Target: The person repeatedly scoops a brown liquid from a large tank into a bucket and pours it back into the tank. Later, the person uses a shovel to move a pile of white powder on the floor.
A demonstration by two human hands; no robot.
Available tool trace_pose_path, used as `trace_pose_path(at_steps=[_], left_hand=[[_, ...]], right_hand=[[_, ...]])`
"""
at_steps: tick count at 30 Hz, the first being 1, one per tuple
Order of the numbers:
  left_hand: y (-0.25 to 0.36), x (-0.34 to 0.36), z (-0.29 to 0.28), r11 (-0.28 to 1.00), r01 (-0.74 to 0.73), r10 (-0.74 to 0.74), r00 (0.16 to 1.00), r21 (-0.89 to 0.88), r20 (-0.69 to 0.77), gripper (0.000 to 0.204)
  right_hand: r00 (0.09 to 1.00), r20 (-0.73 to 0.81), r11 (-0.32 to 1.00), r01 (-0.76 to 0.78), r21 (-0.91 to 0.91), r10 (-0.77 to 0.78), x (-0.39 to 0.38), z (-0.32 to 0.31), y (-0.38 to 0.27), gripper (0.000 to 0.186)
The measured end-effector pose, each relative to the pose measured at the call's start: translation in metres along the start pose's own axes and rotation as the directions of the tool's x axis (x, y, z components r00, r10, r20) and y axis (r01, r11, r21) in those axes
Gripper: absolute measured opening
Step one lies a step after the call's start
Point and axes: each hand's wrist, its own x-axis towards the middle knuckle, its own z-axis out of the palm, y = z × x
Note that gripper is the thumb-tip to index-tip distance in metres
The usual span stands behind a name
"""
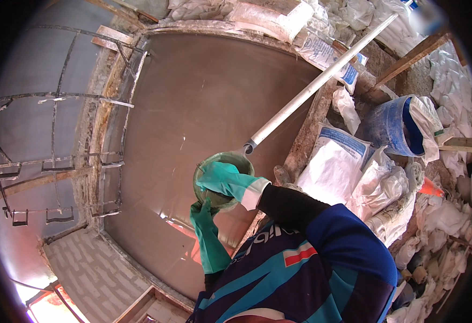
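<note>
While the left hand (203,214) grips the green bowl (239,161), the right hand (225,180) reaches in. I cannot tell its fingers' hold.

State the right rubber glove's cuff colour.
The right teal rubber glove has a white cuff; head view shows it best.

The right glove (225,182) is teal from the fingers back to a white cuff (256,194), followed by a black sleeve (290,207). The left glove (212,242) is also teal, with dark fabric behind it. Farther back from the fingers, the jersey (295,285) combines a bright blue shoulder (349,242), navy and teal panels, pale lettering and a red-and-white patch (300,254).
</note>
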Motion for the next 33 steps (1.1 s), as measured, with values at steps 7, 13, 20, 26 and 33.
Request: trace_pose_path(at_steps=[7, 13, 20, 26, 33], left_hand=[[0.007, -0.003, 0.005, 1.000, 0.009, -0.009, 1.000, 0.023, -0.010, 0.021], [0.020, -0.003, 0.013, 0.998, -0.013, 0.013, 1.000, 0.062, -0.003, 0.023], [0.028, -0.006, 0.014, 0.995, -0.028, 0.030, 0.999, 0.097, -0.014, 0.026], [0.038, -0.007, 0.016, 0.988, -0.065, 0.064, 0.998, 0.139, 0.008, 0.026], [0.054, -0.018, 0.026, 0.969, -0.097, 0.096, 0.995, 0.226, 0.018, 0.028]], right_hand=[[0.986, 0.156, 0.983, 0.081, -0.168, -0.055, 0.004, -0.011, -0.006, 0.020], [0.992, 0.010, 0.988, 0.129, -0.087, -0.128, 0.015, 0.013, 0.016, 0.023], [0.988, 0.012, 0.972, 0.152, -0.178, -0.153, 0.006, 0.001, 0.006, 0.022], [0.979, -0.048, 0.964, 0.187, -0.188, -0.199, 0.011, 0.013, 0.013, 0.019], [0.982, -0.118, 0.984, 0.135, -0.116, -0.149, 0.028, 0.036, 0.027, 0.017]])
